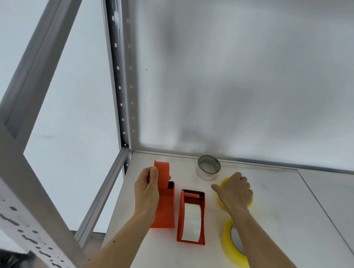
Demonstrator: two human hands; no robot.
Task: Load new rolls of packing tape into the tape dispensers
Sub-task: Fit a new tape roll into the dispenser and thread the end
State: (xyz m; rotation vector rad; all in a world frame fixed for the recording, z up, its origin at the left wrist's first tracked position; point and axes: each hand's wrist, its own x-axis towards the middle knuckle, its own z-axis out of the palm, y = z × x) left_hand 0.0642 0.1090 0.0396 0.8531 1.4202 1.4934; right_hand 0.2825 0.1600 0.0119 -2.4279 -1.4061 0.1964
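Note:
Two orange tape dispensers sit on a white shelf board (280, 211). My left hand (147, 188) grips the raised orange cover of the left dispenser (165, 211), which looks empty. The right dispenser (192, 215) lies flat with a pale tape roll inside it. My right hand (235, 191) rests with curled fingers on top of a yellow tape roll (221, 203), hiding most of it. A second yellow roll (235, 244) lies nearer to me, partly under my right forearm. A silver-grey roll (208, 167) stands by the back wall.
A grey metal wall closes the back of the shelf. A perforated steel upright (121, 86) stands at the back-left corner, and another slotted rail (18, 213) crosses the lower left. A seam (327, 213) divides the board on the right.

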